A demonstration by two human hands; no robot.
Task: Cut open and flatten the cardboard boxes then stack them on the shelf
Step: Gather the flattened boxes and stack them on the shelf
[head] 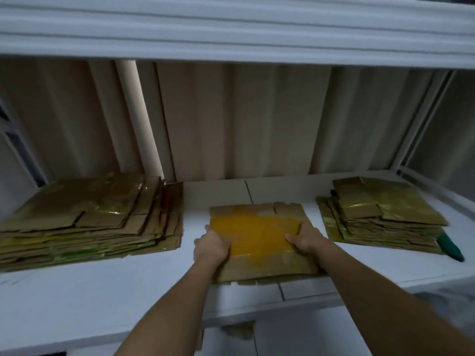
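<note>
A flattened cardboard box [259, 242] with a yellow taped patch lies on the white shelf [102, 286], in the middle. My left hand [210, 249] grips its left edge, thumb on top. My right hand [304, 238] grips its right edge, fingers curled over the cardboard. The piece's near edge reaches close to the shelf's front edge.
A tall stack of flattened boxes [90, 222] lies on the shelf at left, a smaller stack [380, 217] at right. A green-handled tool [449, 246] lies beside the right stack. Upright cardboard sheets [244, 119] line the back. Another shelf board [231, 32] hangs overhead.
</note>
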